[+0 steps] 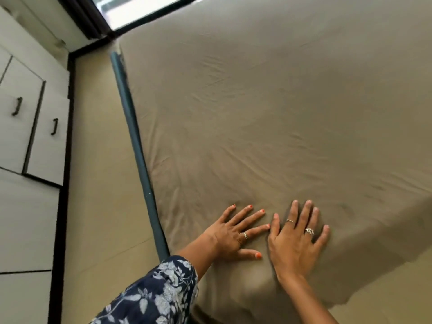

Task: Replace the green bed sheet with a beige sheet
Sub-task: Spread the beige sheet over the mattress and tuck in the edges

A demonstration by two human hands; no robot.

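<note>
My left hand (236, 232) and right hand (295, 239) lie flat, fingers spread, side by side on the beige sheet (268, 113) near the bed's corner. A teal mattress edge (133, 136) shows along the sheet's left side, with white cabinets (30, 136) beyond the floor.

Beige sheet (268, 108), teal mattress edge (133, 134), navy sleeve (161, 293) (white floral print), orange-painted nails.

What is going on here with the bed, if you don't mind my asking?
A person is making the bed. Both hands, left and right, lie flat with fingers spread on the beige sheet near the mattress corner. The sheet already covers the top, with some creases; a teal mattress edge shows along one side.
</note>
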